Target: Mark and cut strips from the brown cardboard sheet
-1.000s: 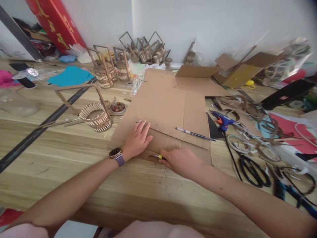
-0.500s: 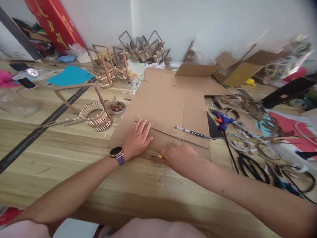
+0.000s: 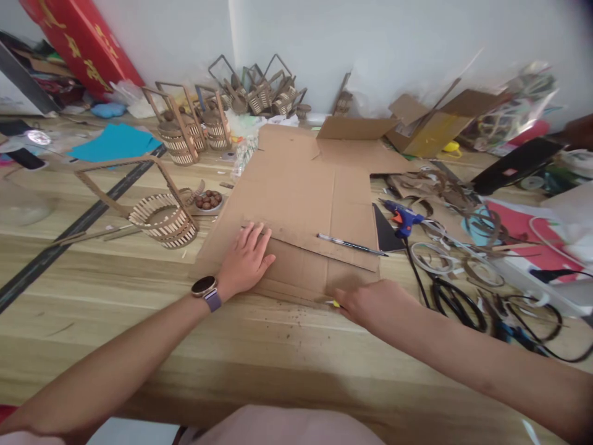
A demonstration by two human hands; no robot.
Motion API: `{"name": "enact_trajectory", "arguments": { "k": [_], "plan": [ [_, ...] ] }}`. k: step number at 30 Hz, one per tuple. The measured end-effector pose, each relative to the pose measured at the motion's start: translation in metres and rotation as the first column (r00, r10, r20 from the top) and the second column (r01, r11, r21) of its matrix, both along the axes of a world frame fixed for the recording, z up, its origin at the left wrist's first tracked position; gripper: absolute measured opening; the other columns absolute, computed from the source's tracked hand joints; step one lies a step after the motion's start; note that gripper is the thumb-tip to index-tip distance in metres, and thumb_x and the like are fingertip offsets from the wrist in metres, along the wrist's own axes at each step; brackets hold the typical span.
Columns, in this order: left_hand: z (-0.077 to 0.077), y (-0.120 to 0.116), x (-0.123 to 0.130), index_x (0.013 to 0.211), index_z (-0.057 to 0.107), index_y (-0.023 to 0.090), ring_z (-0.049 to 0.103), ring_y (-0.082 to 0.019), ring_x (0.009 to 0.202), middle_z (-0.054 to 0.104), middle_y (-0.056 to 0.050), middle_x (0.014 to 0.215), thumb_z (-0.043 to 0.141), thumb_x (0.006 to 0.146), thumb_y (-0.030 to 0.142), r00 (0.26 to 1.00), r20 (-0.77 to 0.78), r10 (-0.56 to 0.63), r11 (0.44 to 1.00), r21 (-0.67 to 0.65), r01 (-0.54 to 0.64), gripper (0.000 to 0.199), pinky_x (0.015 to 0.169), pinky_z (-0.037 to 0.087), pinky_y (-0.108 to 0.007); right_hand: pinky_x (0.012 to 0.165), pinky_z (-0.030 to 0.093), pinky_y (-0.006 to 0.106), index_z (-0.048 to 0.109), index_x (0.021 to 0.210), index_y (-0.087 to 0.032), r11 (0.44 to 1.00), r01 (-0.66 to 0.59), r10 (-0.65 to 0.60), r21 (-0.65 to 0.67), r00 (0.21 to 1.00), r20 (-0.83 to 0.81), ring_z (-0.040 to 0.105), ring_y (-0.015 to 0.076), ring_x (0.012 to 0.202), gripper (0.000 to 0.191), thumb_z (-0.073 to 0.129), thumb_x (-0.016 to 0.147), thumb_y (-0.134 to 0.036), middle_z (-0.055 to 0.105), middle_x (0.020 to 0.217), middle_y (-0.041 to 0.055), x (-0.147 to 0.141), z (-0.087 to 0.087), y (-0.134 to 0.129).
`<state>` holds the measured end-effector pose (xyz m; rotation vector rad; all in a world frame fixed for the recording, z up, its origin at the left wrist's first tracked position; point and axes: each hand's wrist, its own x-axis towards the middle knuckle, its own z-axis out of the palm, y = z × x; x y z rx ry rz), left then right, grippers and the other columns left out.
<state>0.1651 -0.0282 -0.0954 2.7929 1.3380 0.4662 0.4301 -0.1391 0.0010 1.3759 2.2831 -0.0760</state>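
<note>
A handled basket (image 3: 163,221) stands near a small bowl (image 3: 213,211) of brown balls (image 3: 208,199).

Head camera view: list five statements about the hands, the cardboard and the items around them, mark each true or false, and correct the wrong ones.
1. The left hand, fingers spread, rests on the flat brown cardboard sheet. True.
2. The right hand is open and holds nothing. False: it is closed around a small tool, of which only a yellow part clearly shows.
3. The slim black-and-clear pen lies on the cardboard sheet. True.
4. The blue glue gun with an orange trigger lies left of the pen. False: it lies to the pen's right.
5. The round brown balls sit between the slatted wooden basket with a tall handle and the cardboard sheet. True.
</note>
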Motion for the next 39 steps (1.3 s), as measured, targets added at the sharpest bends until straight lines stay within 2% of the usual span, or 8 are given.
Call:
{"name": "enact_trajectory", "arguments": {
  "k": [3,6,10,15,19,23,27,39],
  "plan": [
    [-0.001,0.001,-0.001,0.152,0.04,0.005,0.025,-0.039,0.152,0.037,-0.025,0.159,0.029,0.106,0.047,1.0,0.0,0.0,1.0,0.0,0.0,0.063,0.12,0.027,-0.061,0.044,0.021,0.027,0.066,0.106,-0.02,0.999,0.026,-0.024,-0.032,0.998,0.061,0.074,0.023,0.064,0.017,0.052,0.097,-0.021,0.073,0.067,0.0061,0.013,-0.002,-0.007],
    [-0.001,0.001,-0.002,0.152,0.04,0.006,0.024,-0.038,0.152,0.037,-0.025,0.159,0.028,0.106,0.048,1.0,0.004,0.002,1.0,-0.001,-0.002,0.063,0.12,0.027,-0.062,0.044,0.022,0.026,0.065,0.108,-0.021,0.999,0.029,-0.028,-0.015,0.999,0.047,0.073,0.0231,0.062,0.019,0.052,0.095,-0.017,0.073,0.067,0.0058,0.026,-0.003,-0.013],
    [-0.001,0.001,-0.003,0.152,0.04,0.003,0.024,-0.041,0.151,0.036,-0.027,0.158,0.028,0.106,0.049,1.0,-0.004,-0.006,1.0,-0.007,0.006,0.066,0.119,0.028,-0.062,0.044,0.022,0.025,0.065,0.116,-0.022,0.997,0.056,-0.052,-0.05,0.995,0.083,0.074,0.0237,0.064,0.026,0.05,0.097,-0.016,0.074,0.069,0.006,0.035,0.004,-0.018],
    [-0.003,0.002,-0.002,0.152,0.04,0.006,0.025,-0.039,0.151,0.037,-0.024,0.158,0.027,0.106,0.049,1.0,0.005,0.003,1.0,-0.001,-0.003,0.064,0.119,0.028,-0.061,0.043,0.018,0.028,0.066,0.12,-0.024,0.994,0.072,-0.06,-0.082,0.988,0.145,0.075,0.026,0.068,0.029,0.05,0.097,-0.014,0.077,0.077,0.0074,0.047,0.01,-0.022],
    [-0.005,0.002,-0.002,0.151,0.041,0.006,0.025,-0.039,0.151,0.038,-0.023,0.158,0.028,0.105,0.048,1.0,0.012,0.014,1.0,0.009,-0.014,0.064,0.12,0.027,-0.06,0.043,0.014,0.028,0.066,0.117,-0.025,0.998,0.06,-0.059,-0.012,0.992,0.112,0.072,0.0231,0.059,0.03,0.054,0.094,-0.011,0.075,0.072,0.0061,0.071,0.001,-0.031],
    [-0.006,0.003,-0.004,0.151,0.04,0.006,0.026,-0.04,0.15,0.037,-0.024,0.158,0.026,0.105,0.05,1.0,0.009,0.004,1.0,0.005,-0.004,0.066,0.119,0.027,-0.061,0.044,0.011,0.03,0.064,0.103,-0.022,0.998,0.002,-0.002,0.063,1.0,-0.005,0.066,0.0182,0.051,0.014,0.051,0.1,-0.023,0.071,0.064,0.0039,0.1,-0.012,-0.043],
    [-0.007,0.004,-0.005,0.151,0.041,0.004,0.025,-0.042,0.15,0.036,-0.026,0.158,0.024,0.105,0.051,1.0,0.013,-0.015,1.0,-0.002,0.015,0.068,0.119,0.027,-0.063,0.045,0.01,0.031,0.059,0.09,-0.022,0.994,-0.047,0.054,0.1,0.996,-0.072,0.063,0.0171,0.048,0.021,0.045,0.102,-0.032,0.067,0.061,0.0013,0.123,-0.025,-0.05],
    [-0.01,0.005,-0.004,0.149,0.043,0.005,0.028,-0.041,0.149,0.039,-0.025,0.156,0.024,0.105,0.05,0.999,0.035,-0.003,0.999,0.038,0.001,0.066,0.119,0.028,-0.063,0.047,0.024,0.029,0.059,0.096,-0.024,0.997,0.057,-0.045,0.058,0.983,-0.179,0.07,0.0221,0.058,0.023,0.041,0.103,-0.037,0.074,0.072,0.003,0.14,-0.042,-0.062]
  ]
}}
